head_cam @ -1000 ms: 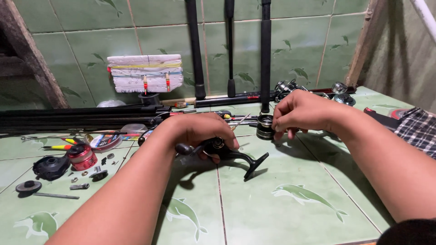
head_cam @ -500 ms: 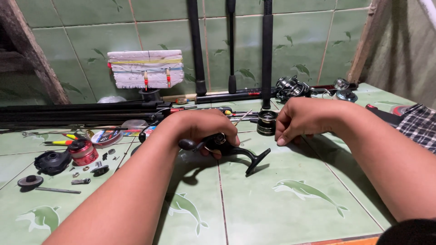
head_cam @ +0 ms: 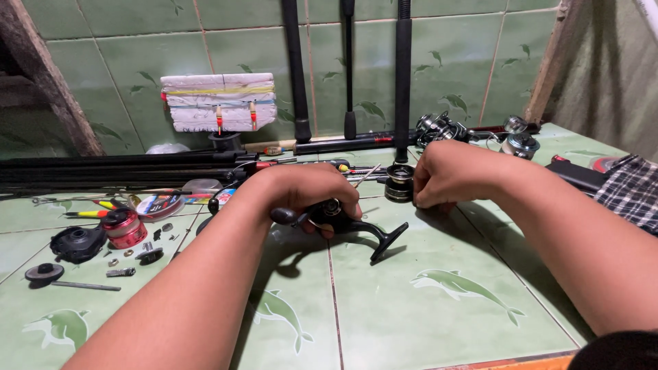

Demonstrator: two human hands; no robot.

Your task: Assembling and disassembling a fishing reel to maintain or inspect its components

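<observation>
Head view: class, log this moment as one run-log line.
left hand: grips black reel body | right hand: fingers at black spool | surface: green tiled floor

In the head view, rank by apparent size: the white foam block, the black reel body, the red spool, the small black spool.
1. white foam block
2. black reel body, partly hidden by the left hand
3. red spool and small black spool look alike; unranked.
</observation>
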